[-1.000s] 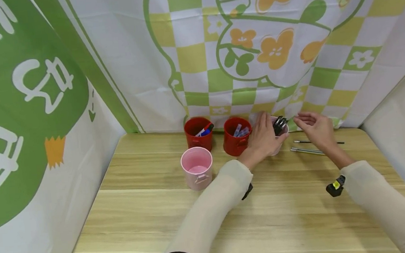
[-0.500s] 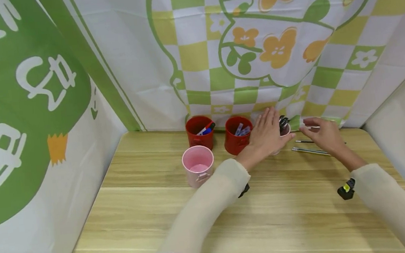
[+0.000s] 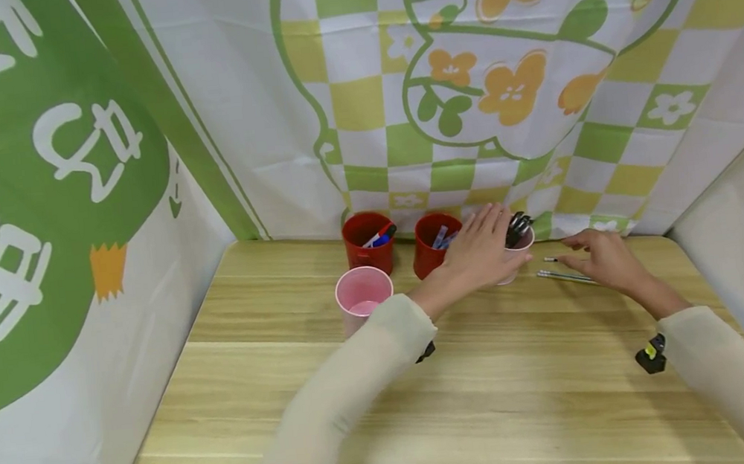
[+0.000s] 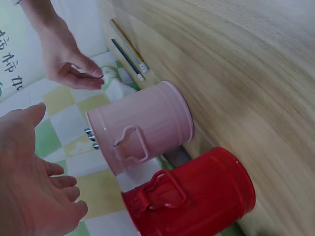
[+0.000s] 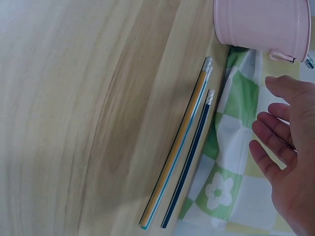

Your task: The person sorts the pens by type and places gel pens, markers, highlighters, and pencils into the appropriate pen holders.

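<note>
My left hand (image 3: 477, 248) lies with straight fingers over the side of a small pink bucket (image 4: 142, 128), overlapping it in the head view. In the left wrist view the palm is apart from the bucket's rim. Several black pens (image 3: 518, 229) stick out of this bucket. My right hand (image 3: 606, 260) hovers low over the pencils to the right, fingers bent loosely and holding nothing in the right wrist view. Side by side on the table lie yellow and blue-edged pencils (image 5: 176, 147), and a dark blue pencil (image 5: 189, 160) lies apart, nearer the wall.
Two red buckets (image 3: 369, 260) stand along the back wall, with markers (image 3: 382, 237) in one and pale bluish sticks (image 3: 441, 237) in the other. Another pink bucket (image 3: 354, 322) is in front of them, partly behind my left sleeve. A printed cloth (image 3: 366, 105) hangs behind the wooden table (image 3: 482, 400).
My right hand has moved from beside the pens in the bucket, right and down to the pencils. The left hand has stayed at the bucket, its forearm shifting slightly left.
</note>
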Available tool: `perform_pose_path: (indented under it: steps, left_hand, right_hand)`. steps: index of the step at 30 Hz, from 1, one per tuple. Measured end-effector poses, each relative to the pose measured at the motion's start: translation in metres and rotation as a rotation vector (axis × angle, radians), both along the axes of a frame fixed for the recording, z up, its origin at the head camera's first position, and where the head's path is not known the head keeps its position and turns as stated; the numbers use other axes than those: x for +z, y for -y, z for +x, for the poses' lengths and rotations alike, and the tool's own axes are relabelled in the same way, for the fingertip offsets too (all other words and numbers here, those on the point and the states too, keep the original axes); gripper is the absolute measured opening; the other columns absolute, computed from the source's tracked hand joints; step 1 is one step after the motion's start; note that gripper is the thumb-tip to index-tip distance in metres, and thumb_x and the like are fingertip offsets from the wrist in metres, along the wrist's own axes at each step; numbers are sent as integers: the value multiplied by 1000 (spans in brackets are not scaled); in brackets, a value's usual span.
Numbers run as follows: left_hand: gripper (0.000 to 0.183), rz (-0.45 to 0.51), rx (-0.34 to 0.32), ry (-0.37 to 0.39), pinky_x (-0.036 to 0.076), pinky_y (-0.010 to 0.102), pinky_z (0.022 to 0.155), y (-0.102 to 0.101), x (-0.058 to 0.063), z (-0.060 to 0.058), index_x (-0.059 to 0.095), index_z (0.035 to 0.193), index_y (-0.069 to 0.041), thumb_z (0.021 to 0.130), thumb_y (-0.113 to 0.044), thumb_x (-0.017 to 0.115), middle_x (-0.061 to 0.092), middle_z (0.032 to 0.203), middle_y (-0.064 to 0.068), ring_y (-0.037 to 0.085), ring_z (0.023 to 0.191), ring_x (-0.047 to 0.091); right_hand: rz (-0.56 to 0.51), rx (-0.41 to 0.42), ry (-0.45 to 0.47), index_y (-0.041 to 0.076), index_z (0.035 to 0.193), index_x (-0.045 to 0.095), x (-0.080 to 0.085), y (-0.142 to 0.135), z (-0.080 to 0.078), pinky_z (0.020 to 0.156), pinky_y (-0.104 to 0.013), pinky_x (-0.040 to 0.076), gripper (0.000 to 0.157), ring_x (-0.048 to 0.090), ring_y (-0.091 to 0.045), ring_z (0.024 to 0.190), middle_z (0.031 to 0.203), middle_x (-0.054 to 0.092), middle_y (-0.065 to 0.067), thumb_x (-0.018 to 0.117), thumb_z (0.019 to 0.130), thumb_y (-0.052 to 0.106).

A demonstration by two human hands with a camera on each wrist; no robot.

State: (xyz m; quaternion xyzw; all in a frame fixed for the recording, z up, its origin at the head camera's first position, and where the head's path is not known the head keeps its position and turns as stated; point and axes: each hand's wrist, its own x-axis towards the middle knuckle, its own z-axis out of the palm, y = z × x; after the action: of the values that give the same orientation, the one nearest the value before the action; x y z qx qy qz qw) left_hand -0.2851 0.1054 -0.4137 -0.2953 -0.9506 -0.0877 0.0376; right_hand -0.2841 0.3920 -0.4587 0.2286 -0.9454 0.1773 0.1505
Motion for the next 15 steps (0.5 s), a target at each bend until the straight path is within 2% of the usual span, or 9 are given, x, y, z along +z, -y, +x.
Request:
perform_pose_path:
  steps: [5,9,12,15]
  left_hand:
    - [89,10,-54,-20,20,38,130,10,7,7,21,170,-12,105,-69,44,25,175,5,22,162,21]
    - [85,58,-102,-30,22,37,130,20,11,12,28,167,-10,105,-65,50,32,172,7,23,160,27]
    - [82,106,-131,-23,22,36,129,30,12,14,31,166,-12,104,-61,55,34,170,7,24,160,28]
    - [83,111,-134,8,20,36,130,42,14,18,28,167,-12,105,-59,56,31,172,8,24,161,25]
  right_hand:
    - [22,34,0,-8,111,78,-3,-7,3,73,-59,60,34,76,-42,84,101,77,-27,87,84,9]
    - [39,40,14,-7,108,78,-7,-11,6,74,-59,58,33,75,-41,85,96,78,-23,88,83,10]
    - [61,48,8,-6,106,79,-10,-13,7,72,-56,59,31,74,-39,83,94,78,-21,89,82,11]
    - [79,61,0,-5,103,79,-13,-14,8,69,-54,58,30,73,-36,80,92,77,-19,90,81,11]
